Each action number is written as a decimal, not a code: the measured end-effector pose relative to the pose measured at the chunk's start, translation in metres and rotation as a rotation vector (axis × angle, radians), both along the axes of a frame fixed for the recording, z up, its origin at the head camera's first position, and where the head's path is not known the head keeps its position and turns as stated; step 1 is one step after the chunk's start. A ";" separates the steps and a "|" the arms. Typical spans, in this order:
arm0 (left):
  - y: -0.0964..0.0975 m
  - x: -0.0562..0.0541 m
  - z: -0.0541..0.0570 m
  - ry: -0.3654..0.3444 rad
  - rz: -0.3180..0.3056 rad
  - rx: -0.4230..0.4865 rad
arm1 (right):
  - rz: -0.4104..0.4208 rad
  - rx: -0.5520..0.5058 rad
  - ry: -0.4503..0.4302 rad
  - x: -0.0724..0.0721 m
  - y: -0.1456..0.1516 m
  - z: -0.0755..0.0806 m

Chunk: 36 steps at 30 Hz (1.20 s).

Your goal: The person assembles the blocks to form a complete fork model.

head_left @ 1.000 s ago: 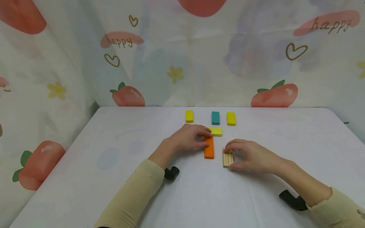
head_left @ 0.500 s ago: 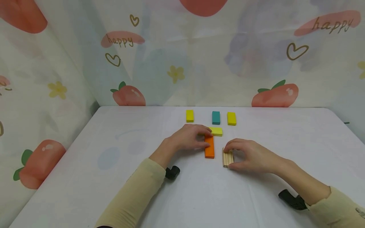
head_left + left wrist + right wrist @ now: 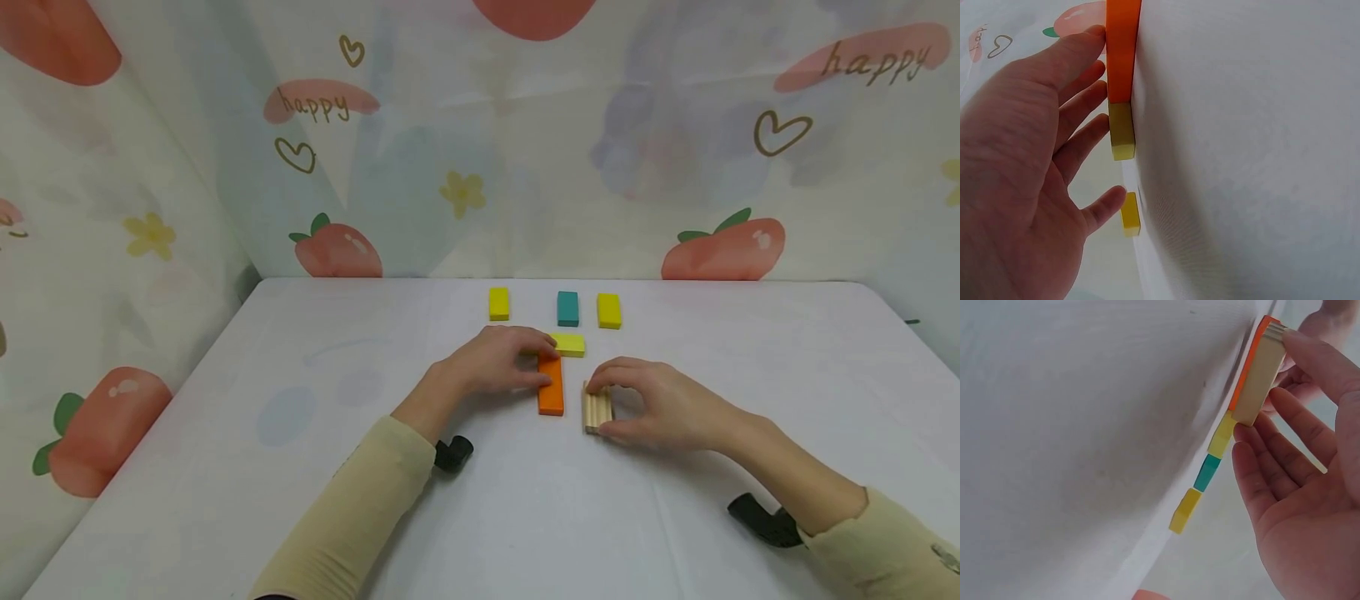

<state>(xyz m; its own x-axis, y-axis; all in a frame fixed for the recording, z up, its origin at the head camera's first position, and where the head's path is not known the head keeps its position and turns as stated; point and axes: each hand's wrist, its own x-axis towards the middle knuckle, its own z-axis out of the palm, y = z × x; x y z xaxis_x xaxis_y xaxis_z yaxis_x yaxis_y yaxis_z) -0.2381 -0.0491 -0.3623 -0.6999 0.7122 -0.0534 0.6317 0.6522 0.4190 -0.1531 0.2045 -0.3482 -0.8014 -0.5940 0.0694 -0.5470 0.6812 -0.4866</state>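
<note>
In the head view, an orange block (image 3: 551, 392) lies lengthwise on the table, with a pale yellow block (image 3: 570, 345) crosswise at its far end. My left hand (image 3: 495, 361) rests its fingertips on both; in the left wrist view its thumb and fingers are loosely extended along the orange block (image 3: 1124, 56) and yellow block (image 3: 1123, 134). To the right of the orange block, my right hand (image 3: 667, 407) pinches a small bundle of plain wooden slats (image 3: 597, 410) between thumb and fingertips at its two ends. The right wrist view shows the slats' (image 3: 1259, 381) layered end by the thumb.
Farther back lie a yellow block (image 3: 498, 304), a teal block (image 3: 567, 308) and another yellow block (image 3: 609, 311) on the white-covered table (image 3: 300, 358). A patterned cloth (image 3: 525, 167) rises behind the table's far edge.
My right hand and the wooden slats have shifted slightly away from me, farther along the orange block's side. The left hand stays where it was on the blocks.
</note>
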 end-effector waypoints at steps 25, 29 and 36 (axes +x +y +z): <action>0.000 0.001 0.002 -0.029 0.023 0.000 | 0.030 -0.047 0.020 0.003 -0.012 0.011; 0.000 0.002 0.002 -0.037 0.024 0.003 | 0.043 -0.044 0.009 0.003 -0.015 0.009; 0.001 0.001 0.002 -0.038 0.020 0.000 | 0.051 -0.043 -0.007 0.005 -0.019 0.008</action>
